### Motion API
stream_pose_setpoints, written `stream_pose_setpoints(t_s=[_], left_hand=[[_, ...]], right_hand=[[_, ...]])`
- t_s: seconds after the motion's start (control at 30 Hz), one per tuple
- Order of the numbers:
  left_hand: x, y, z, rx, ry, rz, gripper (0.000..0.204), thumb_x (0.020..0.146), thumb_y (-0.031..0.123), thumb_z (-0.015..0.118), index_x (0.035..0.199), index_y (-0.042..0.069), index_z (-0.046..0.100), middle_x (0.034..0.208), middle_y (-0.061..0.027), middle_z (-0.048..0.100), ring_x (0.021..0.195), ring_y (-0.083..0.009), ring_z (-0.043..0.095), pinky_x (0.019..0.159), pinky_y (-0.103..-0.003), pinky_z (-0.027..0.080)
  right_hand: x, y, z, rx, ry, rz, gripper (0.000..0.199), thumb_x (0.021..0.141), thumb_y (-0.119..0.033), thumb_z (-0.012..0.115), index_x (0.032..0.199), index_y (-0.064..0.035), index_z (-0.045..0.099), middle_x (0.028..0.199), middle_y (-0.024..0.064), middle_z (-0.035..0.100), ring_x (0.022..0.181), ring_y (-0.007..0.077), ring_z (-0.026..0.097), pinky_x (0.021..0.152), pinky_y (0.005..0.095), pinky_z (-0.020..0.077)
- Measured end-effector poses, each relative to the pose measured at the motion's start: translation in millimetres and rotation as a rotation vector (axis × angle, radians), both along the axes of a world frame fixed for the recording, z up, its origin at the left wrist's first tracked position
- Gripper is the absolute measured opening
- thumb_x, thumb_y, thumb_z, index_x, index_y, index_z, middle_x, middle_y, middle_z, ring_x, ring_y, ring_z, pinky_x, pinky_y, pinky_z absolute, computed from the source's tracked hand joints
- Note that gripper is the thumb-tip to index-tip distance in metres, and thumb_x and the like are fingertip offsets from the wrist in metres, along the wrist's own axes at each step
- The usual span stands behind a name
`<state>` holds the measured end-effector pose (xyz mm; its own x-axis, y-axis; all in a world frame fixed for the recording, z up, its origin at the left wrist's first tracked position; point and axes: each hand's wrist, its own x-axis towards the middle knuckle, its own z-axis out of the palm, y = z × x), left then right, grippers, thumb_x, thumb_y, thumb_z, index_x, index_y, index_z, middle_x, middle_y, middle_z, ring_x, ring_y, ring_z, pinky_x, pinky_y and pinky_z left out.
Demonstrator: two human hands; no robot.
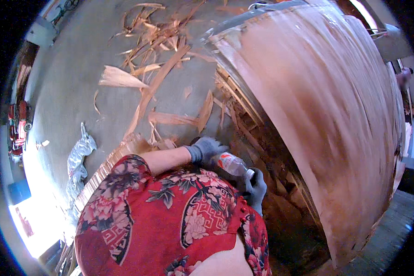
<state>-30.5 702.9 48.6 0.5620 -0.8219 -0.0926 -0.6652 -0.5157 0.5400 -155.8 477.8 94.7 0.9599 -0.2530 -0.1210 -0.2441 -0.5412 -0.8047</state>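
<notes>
A clear plastic bottle with a red-and-white label lies slanted between two grey-gloved hands, close against the red flowered blouse. The left hand has its grip closed around the bottle's base, while the right hand grips the neck end. Just beside them a wide sheet of reddish veneer curves away, and wood strips litter the concrete floor.

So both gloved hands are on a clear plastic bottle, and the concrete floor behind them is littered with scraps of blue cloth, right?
Not quite. The head view shows the left hand and right hand, in grey gloves, on the clear plastic bottle, but the concrete floor is littered with wood veneer strips, not blue cloth.
</notes>
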Motion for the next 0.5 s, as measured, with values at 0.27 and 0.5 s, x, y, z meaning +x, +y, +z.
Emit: stream_pose_setpoints(t_s=[0.27, 0.5], left_hand=[[4, 92, -40, 0.216, 0.151, 0.193, 0.027, 0.063, 0.029, 0.067, 0.082, 0.012, 0.062, 0.086, -0.0102, 0.064, 0.084, -0.0282, 0.059, 0.070, -0.038, 0.048], [-17, 112, -54, 0.159, -0.071, 0.533, 0.080, 0.064, 0.035, 0.068, 0.131, 0.002, 0.039, 0.121, -0.0179, 0.050, 0.120, -0.0314, 0.042, 0.096, -0.037, 0.037]], right_hand=[[92, 63, -26, 0.104, 0.442, 0.287, 0.027, 0.084, -0.027, 0.060, 0.095, -0.0028, 0.053, 0.074, 0.0185, 0.061, 0.068, 0.0309, 0.062, 0.059, 0.0382, 0.0454], [97, 47, -114, 0.335, 0.421, 0.214, 0.018, 0.087, -0.019, 0.056, 0.090, -0.0017, 0.054, 0.066, 0.0013, 0.052, 0.055, 0.0076, 0.047, 0.046, 0.0234, 0.0380]])
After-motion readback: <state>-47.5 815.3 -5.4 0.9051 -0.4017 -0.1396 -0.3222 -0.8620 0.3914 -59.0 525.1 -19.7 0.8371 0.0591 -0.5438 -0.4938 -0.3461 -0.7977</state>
